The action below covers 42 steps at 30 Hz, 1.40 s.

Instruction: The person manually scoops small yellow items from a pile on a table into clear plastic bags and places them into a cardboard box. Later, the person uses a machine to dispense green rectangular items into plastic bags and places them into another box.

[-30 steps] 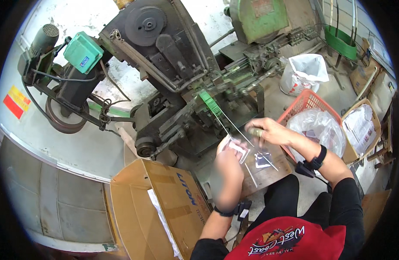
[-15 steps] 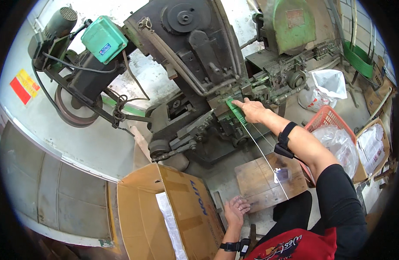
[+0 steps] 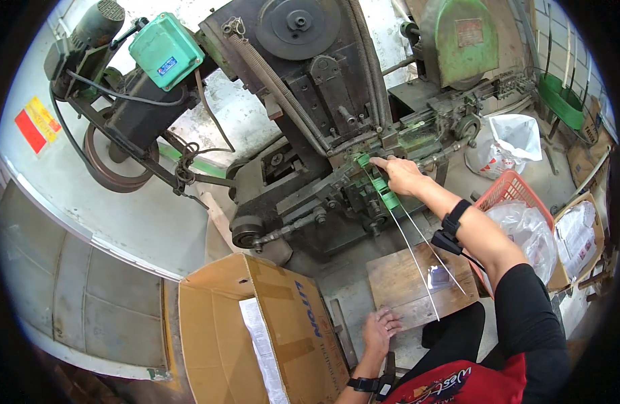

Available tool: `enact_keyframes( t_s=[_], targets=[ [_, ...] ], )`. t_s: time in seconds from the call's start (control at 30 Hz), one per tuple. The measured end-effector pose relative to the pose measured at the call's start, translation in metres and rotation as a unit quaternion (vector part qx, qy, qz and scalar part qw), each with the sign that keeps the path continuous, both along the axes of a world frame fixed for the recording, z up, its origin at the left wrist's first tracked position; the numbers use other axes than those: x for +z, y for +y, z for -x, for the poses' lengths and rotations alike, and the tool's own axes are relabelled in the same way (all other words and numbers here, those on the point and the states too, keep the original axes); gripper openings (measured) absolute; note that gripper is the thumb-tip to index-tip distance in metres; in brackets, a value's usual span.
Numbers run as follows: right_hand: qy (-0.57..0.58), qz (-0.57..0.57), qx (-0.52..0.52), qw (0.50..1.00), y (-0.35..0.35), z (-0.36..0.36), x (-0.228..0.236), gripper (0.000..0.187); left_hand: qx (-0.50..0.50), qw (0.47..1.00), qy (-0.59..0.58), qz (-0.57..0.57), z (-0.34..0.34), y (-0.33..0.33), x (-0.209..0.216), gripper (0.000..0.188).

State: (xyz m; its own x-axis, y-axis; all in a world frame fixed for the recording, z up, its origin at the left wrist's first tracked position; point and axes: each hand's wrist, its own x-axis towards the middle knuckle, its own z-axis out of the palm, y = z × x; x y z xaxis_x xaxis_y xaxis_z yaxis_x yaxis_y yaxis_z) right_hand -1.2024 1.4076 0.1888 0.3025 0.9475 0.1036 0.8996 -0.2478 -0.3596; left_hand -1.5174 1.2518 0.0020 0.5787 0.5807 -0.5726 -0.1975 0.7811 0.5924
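Observation:
My right hand (image 3: 401,176) reaches to the middle of a dark, oily machine (image 3: 303,101). Its index finger stretches to the top of a green guide piece (image 3: 385,192); the other fingers are partly hidden, and nothing shows held in them. From the green piece, two thin white rods (image 3: 414,254) slant down over a wooden board (image 3: 397,279). My left hand (image 3: 381,330) rests at the board's near left edge, fingers laid out and holding nothing. A small clear bag (image 3: 439,277) lies on the board.
An open cardboard box (image 3: 293,323) stands left of the board. At right are a pink basket (image 3: 508,188) with clear plastic, a white bag-lined bin (image 3: 505,145) and a carton of papers (image 3: 579,232). A belt wheel (image 3: 118,158) hangs at far left.
My right hand has shifted slightly, uncovering more of the green piece. The two white rods now stand farther apart, and the machine's central parts have moved. My left hand stays by the board.

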Motion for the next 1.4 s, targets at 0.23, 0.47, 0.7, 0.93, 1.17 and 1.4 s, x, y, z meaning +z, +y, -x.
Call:
enact_keyframes(
  t_s=[0.23,0.47,0.7,0.93,1.17,1.4],
  targets=[
    [0.025,0.006,0.02,0.999,0.005,-0.017,-0.008,0.064,-0.042,0.999,0.014,-0.004,-0.007,-0.017,0.013,0.054],
    [0.085,-0.064,0.045,0.993,-0.048,-0.005,-0.016,0.032,-0.133,0.99,-0.045,0.018,-0.044,-0.043,0.024,0.061],
    [0.197,-0.096,0.101,0.97,-0.051,-0.02,-0.05,0.03,-0.135,0.987,-0.088,0.007,-0.076,-0.055,0.054,0.061],
    [0.21,-0.036,0.111,0.971,-0.139,0.013,-0.045,0.021,-0.103,0.99,-0.095,-0.006,-0.105,-0.072,0.089,0.06],
    [0.24,-0.054,0.138,0.959,-0.253,0.035,-0.047,0.021,0.007,0.997,-0.082,0.0,-0.13,-0.076,0.098,0.05],
    [0.071,-0.135,0.14,0.978,-0.263,0.051,-0.051,0.021,-0.089,0.996,0.015,-0.014,-0.132,-0.045,0.106,0.045]
  ],
)
